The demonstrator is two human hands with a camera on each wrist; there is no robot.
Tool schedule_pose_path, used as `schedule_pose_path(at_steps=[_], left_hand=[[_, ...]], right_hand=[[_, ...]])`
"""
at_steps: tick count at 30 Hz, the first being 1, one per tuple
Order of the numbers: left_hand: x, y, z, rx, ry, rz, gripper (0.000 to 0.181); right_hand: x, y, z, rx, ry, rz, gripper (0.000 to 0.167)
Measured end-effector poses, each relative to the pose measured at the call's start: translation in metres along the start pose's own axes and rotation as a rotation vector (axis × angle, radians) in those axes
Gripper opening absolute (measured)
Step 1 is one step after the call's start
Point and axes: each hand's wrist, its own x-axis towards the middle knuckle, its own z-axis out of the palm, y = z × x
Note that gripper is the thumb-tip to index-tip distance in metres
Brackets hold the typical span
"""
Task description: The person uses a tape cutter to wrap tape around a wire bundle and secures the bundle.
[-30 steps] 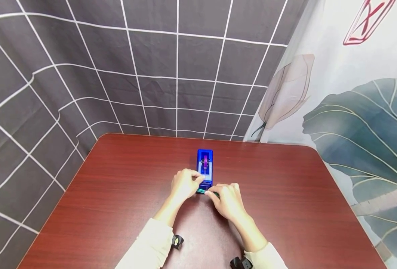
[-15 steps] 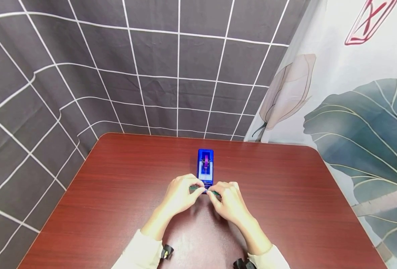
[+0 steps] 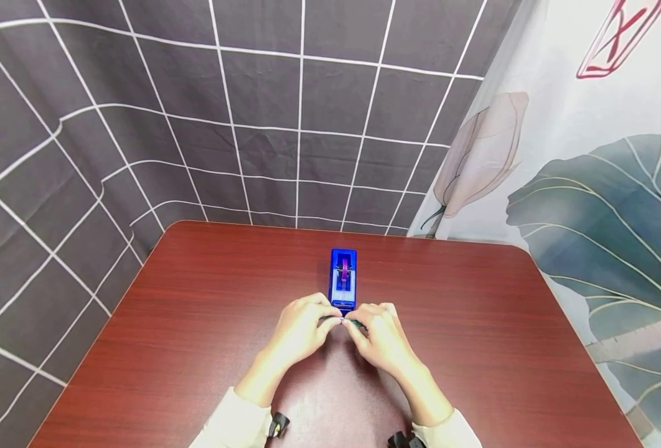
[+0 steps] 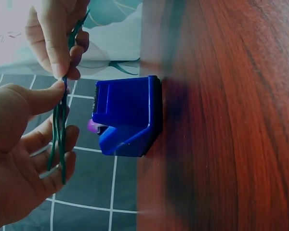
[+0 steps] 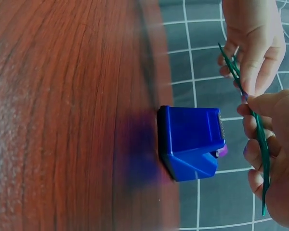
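In the head view, my left hand [image 3: 297, 326] and my right hand [image 3: 383, 336] meet fingertip to fingertip before a blue tape dispenser [image 3: 343, 294]. Between them they pinch a bundle of thin green strands [image 5: 264, 159], thumb and fingers of each hand close together at its middle. Loose ends of the bundle [image 4: 62, 144] spread across the left palm in the left wrist view. A small bluish-purple patch shows on the strands where the fingertips meet; most of it is hidden. The dispenser stands upright, apart from the hands, with a purple core and a toothed edge.
A reddish-brown wooden table [image 3: 196, 298] lies under everything. Behind it hangs a dark grey curtain [image 3: 263, 149] with white grid lines. A pale curtain [image 3: 566, 186] with leaf and flower prints hangs at the right.
My left hand has moved down from the dispenser's front to the strands, its fingertips now against the right hand's. The right hand has stayed nearly in place, pinching the strands.
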Motion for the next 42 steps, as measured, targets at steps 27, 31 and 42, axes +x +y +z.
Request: schedule_pose_path(at_steps=[27,31,42], left_hand=[[0.0004,-0.0025,0.0066,0.029,0.065,0.055,0.015],[0.0003,-0.0019,0.0064,0.036,0.059,0.056,0.015],[0.0004,-0.0014,0.0051,0.028,0.053,0.053,0.014]], right_hand=[[0.0047,-0.0009,-0.0069,0.125,0.006,-0.020,0.005],[0.0042,0.0001,-0.0070,0.115,-0.004,-0.024,0.006],[0.0045,0.0011,-0.0065,0.120,-0.026,-0.030,0.007]])
